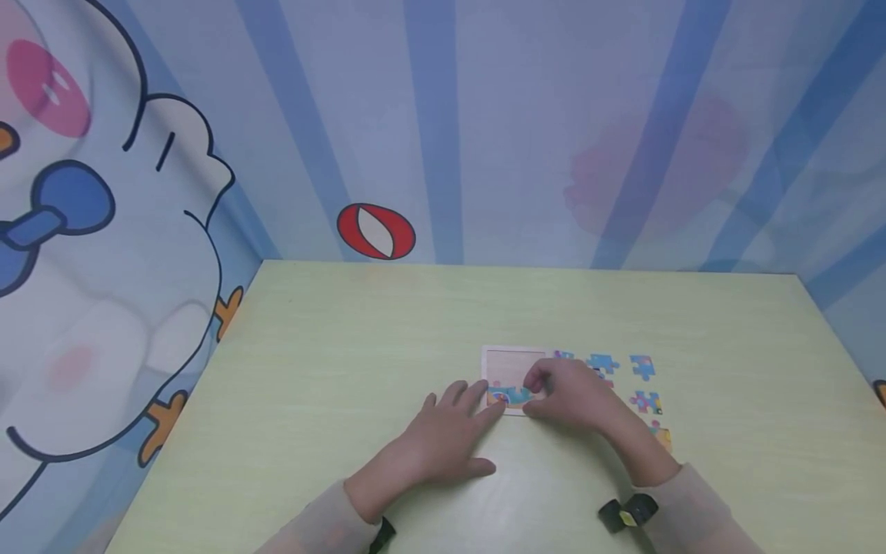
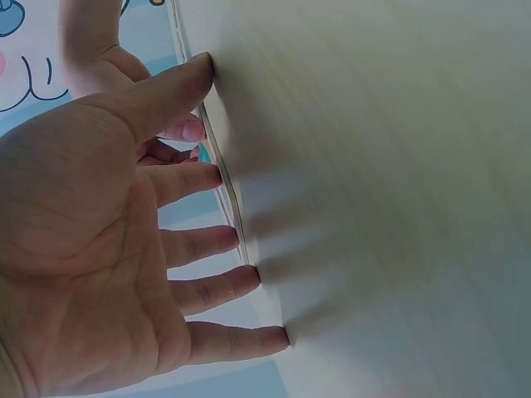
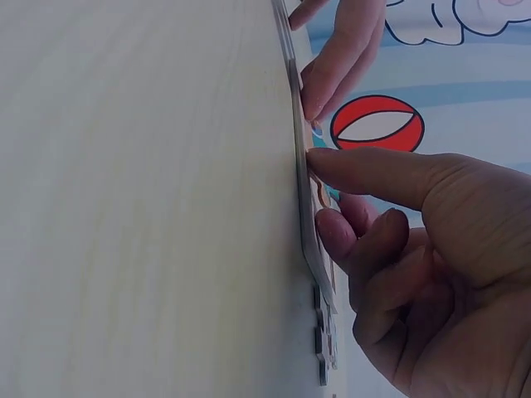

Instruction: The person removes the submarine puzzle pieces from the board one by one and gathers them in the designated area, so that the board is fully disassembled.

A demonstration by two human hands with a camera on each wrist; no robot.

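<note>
A jigsaw tray (image 1: 515, 352) with a pale raised border lies on the table, with blue and orange joined pieces (image 1: 508, 395) along its near side. My left hand (image 1: 446, 442) is spread flat at the tray's left, its index fingertip on the near pieces and other fingertips by the border. In the left wrist view the fingers of the left hand (image 2: 108, 249) are straight. My right hand (image 1: 571, 392) is over the tray's right part, thumb and bent fingers around a puzzle piece (image 3: 322, 195) low in the tray. The hand hides most of that piece.
Several loose puzzle pieces (image 1: 642, 367) lie to the right of the tray, some partly under the right hand and forearm. The pale table (image 1: 346, 331) meets a printed backdrop (image 1: 484, 154) at its far edge. A dark wrist strap (image 1: 628, 513) is on the right wrist.
</note>
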